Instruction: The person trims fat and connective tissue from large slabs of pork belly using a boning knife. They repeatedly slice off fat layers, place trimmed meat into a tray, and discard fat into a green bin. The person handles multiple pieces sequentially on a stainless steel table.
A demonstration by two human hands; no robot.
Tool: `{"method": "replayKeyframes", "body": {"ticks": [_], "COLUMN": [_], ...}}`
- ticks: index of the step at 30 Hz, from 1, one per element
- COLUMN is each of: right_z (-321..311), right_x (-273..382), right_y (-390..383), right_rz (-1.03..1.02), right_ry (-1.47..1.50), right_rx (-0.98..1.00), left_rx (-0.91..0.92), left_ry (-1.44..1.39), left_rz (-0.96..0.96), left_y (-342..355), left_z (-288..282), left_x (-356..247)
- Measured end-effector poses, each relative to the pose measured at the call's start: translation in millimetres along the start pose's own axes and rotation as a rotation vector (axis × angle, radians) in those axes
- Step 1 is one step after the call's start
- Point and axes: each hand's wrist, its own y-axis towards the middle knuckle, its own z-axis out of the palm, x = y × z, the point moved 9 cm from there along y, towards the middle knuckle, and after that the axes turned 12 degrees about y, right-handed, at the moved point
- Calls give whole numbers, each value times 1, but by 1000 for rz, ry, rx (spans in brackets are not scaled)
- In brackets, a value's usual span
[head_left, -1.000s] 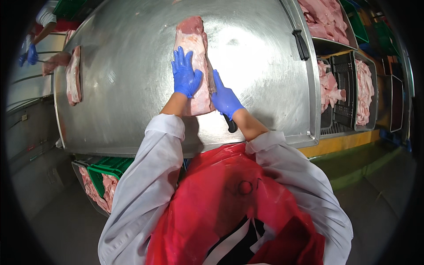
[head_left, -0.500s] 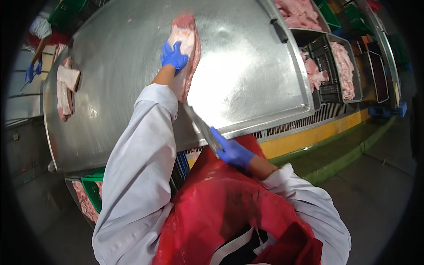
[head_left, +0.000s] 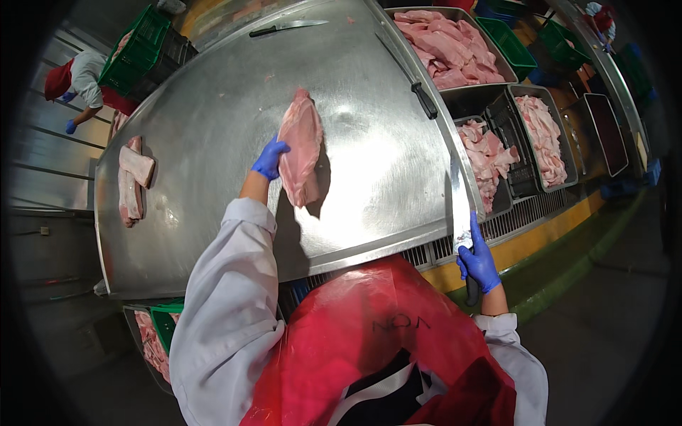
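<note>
My blue-gloved left hand (head_left: 271, 156) is closed on the left edge of a long pink slab of meat (head_left: 302, 149) on the steel table (head_left: 213, 113), the slab partly tilted up. My blue-gloved right hand (head_left: 476, 259) grips a long knife (head_left: 457, 206) by its black handle, blade pointing away from me along the table's right edge. Two pale pieces of meat (head_left: 131, 184) lie stacked at the left side. Another knife (head_left: 288, 26) lies at the far edge, and a long black-handled tool (head_left: 424, 101) lies along the upper right rim.
Bins of pink meat (head_left: 447, 46) and trimmings (head_left: 540, 135) stand right of the table, with green crates (head_left: 508, 50) behind. More crates (head_left: 128, 50) are at upper left, beside a co-worker (head_left: 89, 78). Another person (head_left: 600, 25) is at the far upper right. A bin of meat (head_left: 153, 341) sits low at left.
The slab has been turned, showing a pinker face, my left hand now at its edge. My right hand and knife have moved rightward from beside the slab to the table's right rim.
</note>
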Motion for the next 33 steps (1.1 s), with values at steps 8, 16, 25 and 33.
{"method": "replayKeyframes", "body": {"ticks": [8,16,25,33], "right_z": [-33,22,284,337], "right_x": [18,38,42,-22], "right_y": [76,186,269,174], "right_rz": [-18,-191,-42,190], "right_ry": [8,-298,-198,-608], "right_rx": [46,194,503,959], "left_rx": [-729,-746,-536,-567], "left_ry": [1196,1229,494,412], "left_rz": [451,51,430,563], "left_y": [-52,39,-71,-108], "left_z": [-2,59,30,35], "left_x": [15,-13,-93,-105]}}
